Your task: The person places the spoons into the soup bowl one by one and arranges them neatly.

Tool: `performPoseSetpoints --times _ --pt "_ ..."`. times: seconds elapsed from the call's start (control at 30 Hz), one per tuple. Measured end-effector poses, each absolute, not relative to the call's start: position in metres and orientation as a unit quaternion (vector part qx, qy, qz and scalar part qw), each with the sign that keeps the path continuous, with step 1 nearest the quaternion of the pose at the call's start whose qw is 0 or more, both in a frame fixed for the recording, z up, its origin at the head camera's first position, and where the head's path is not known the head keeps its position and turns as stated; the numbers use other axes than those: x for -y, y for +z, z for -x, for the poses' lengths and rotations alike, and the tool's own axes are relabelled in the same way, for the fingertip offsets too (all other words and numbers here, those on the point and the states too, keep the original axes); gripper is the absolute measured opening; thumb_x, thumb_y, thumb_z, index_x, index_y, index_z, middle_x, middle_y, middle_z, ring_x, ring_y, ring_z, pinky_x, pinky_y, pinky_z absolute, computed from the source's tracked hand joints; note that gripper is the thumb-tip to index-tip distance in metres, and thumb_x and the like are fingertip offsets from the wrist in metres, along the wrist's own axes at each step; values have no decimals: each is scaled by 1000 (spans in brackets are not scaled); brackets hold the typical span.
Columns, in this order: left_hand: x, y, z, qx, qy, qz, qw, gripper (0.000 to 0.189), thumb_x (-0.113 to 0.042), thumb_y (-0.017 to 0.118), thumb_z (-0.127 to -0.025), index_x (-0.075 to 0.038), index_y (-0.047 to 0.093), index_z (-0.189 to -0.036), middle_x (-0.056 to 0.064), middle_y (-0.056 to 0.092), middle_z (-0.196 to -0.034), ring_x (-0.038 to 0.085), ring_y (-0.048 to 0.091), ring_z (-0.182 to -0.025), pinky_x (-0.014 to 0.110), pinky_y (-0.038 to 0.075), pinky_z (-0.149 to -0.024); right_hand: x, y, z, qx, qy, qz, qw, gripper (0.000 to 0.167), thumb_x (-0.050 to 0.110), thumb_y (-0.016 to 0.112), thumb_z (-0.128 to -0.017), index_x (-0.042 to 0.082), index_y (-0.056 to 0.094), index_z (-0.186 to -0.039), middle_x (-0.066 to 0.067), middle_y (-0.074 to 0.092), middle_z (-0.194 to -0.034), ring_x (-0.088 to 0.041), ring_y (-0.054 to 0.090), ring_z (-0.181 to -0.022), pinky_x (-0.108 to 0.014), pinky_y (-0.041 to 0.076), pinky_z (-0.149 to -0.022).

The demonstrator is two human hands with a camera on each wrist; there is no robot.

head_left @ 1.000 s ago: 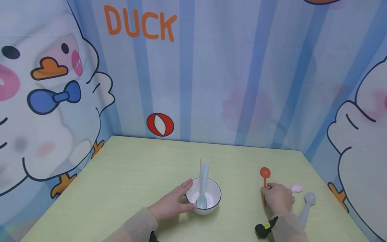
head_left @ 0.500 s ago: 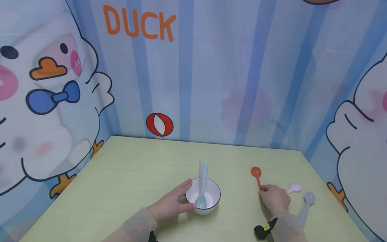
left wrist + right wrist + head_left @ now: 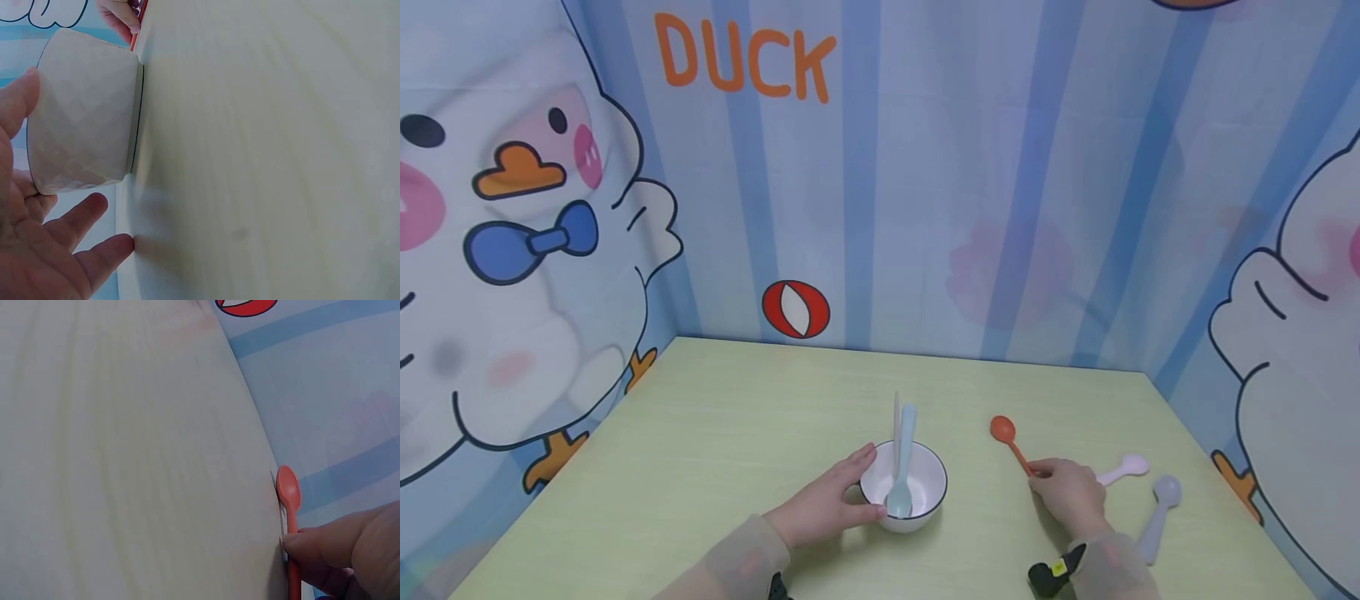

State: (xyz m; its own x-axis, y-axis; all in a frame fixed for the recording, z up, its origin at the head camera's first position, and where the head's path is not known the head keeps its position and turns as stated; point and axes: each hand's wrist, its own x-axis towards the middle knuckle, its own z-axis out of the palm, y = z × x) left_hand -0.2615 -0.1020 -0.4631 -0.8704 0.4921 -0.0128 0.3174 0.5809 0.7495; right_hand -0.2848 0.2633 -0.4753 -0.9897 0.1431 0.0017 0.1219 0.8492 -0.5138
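A white bowl [image 3: 934,490] with a dark rim stands on the table, holding a light blue spoon [image 3: 900,500] and a thin pale handle [image 3: 896,417] whose lower end is hidden. My left hand [image 3: 829,505] holds the bowl's left side, thumb at the near rim and fingers at the far side; in the left wrist view, two fingers spread away from the bowl [image 3: 84,115]. Farther right, my right hand [image 3: 1070,493] pinches an orange spoon [image 3: 1002,429] by its handle between thumb and fingers. Its bowl end points away and leftward, close over the table in the right wrist view.
Right of my right hand lie a pink spoon [image 3: 1133,464], partly hidden by the hand, and a lilac spoon [image 3: 1167,492]. The pale yellow table [image 3: 760,400] ends at a blue striped duck-print cloth [image 3: 917,208] behind and at both sides.
My right hand has moved left with the orange spoon, whose bowl end has swung toward the white bowl. More of the pink spoon shows. My left hand and the bowl stay put.
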Motion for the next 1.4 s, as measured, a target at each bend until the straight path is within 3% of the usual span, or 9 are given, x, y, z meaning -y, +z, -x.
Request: performPoseSetpoints --times 0.87,1.13,1.4 --pt "102 -463 261 -881 397 -232 108 89 -48 69 -86 -11 25 -153 0 17 -160 26 15 -146 53 19 -113 -244 -474 279 963 270 -7 1 21 12 71 -82 16 77 -101 -3 71 -98 -24 59 -92 -43 40 -76" --pt "103 -464 262 -882 395 -233 106 89 -49 69 -85 -11 25 -153 1 17 -160 26 15 -146 53 20 -113 -245 -475 274 957 289 -6 15 30 15 73 -80 8 72 -109 1 69 -90 -16 60 -83 -39 46 -74" --pt "103 -466 263 -885 390 -235 102 90 -50 68 -85 -11 25 -153 0 18 -160 26 15 -146 52 20 -113 -251 -474 264 951 308 25 16 32 18 75 -79 6 71 -109 0 66 -91 -17 59 -84 -41 46 -76"
